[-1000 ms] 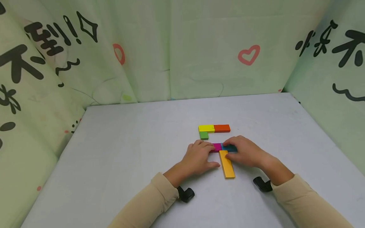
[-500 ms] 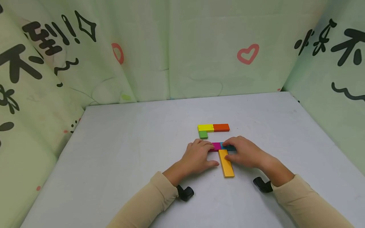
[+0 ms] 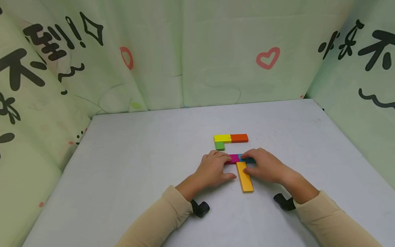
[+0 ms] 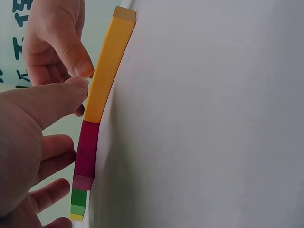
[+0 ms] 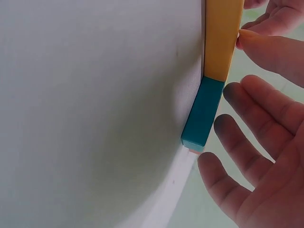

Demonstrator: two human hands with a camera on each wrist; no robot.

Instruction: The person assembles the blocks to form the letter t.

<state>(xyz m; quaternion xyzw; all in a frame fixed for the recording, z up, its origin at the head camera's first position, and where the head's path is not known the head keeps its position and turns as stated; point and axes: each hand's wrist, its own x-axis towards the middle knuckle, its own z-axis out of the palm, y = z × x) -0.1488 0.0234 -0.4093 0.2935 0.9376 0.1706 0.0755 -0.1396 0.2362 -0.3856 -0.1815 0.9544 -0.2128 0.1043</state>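
Note:
My left hand (image 3: 213,169) rests its fingertips on a magenta block (image 3: 235,158), covering its left part. Its thumb points toward a long orange block (image 3: 245,180). My right hand (image 3: 267,166) touches a blue block (image 3: 251,160) with its fingers, and its thumb rests on the orange block. Magenta and blue lie end to end in a row; the orange block extends from their near side, a little slanted. In the left wrist view the magenta block (image 4: 87,149) meets the orange block's end. The right wrist view shows the blue block (image 5: 203,111) beside relaxed, spread fingers.
Farther back, a yellow block (image 3: 222,138) and a red-orange block (image 3: 239,138) form a row, with a small green block (image 3: 220,146) under the yellow one's left end. All lie on a white table (image 3: 139,164). A printed curtain (image 3: 200,51) surrounds it.
Both hands and all the blocks keep the same arrangement. The head view has shifted very slightly.

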